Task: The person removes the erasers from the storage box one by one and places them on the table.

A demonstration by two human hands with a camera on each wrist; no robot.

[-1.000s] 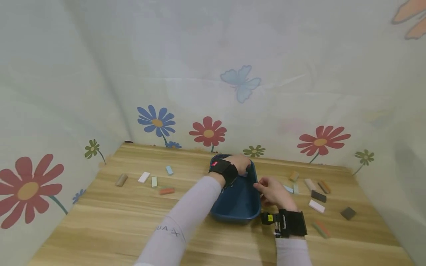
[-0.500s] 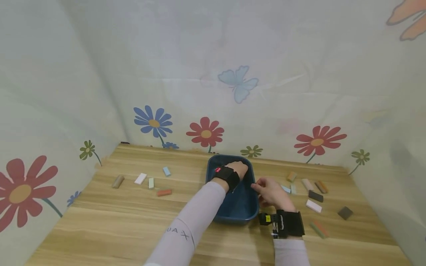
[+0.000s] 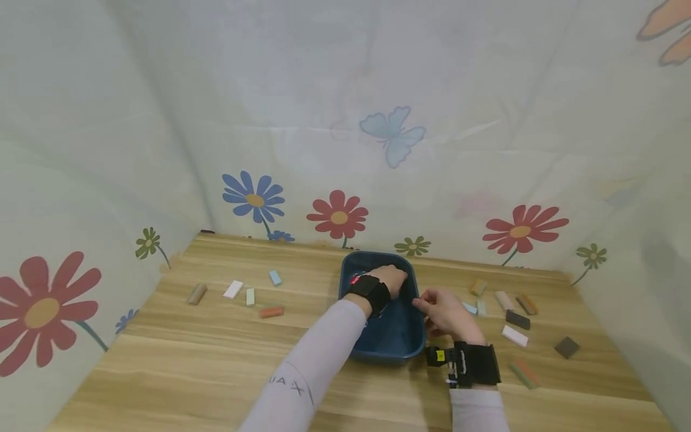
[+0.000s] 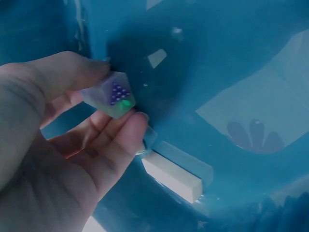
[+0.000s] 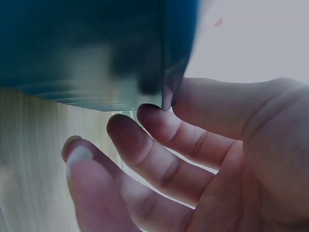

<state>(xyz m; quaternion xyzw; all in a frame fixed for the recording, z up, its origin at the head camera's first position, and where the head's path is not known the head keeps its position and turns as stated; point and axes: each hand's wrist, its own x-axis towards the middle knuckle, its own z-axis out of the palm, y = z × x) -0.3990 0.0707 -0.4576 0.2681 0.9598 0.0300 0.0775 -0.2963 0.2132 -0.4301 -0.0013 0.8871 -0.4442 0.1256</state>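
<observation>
A dark blue plastic basin [image 3: 396,342] stands on the wooden table, its long side running away from me. My left hand [image 3: 391,278] reaches down into it. In the left wrist view, thumb and fingertips pinch a small pale eraser [image 4: 113,95] with a purple grape print. Just below those fingers, a white bar-shaped eraser [image 4: 171,176] lies on the glossy bottom of the basin. My right hand [image 3: 445,313] is at the basin's right side. Its thumb and a curled finger pinch the rim [image 5: 167,92], while the other fingers are spread beneath.
Left of the basin lie several small blocks, among them a white one [image 3: 233,289] and an orange-red one [image 3: 272,312]. More lie right of my right hand, including a black block [image 3: 517,319] and an orange-green one [image 3: 525,374]. A flowered curtain [image 3: 302,150] rises behind.
My left hand has drawn back slightly from the basin's far right corner and sits lower in it. The right hand has kept its hold on the rim.
</observation>
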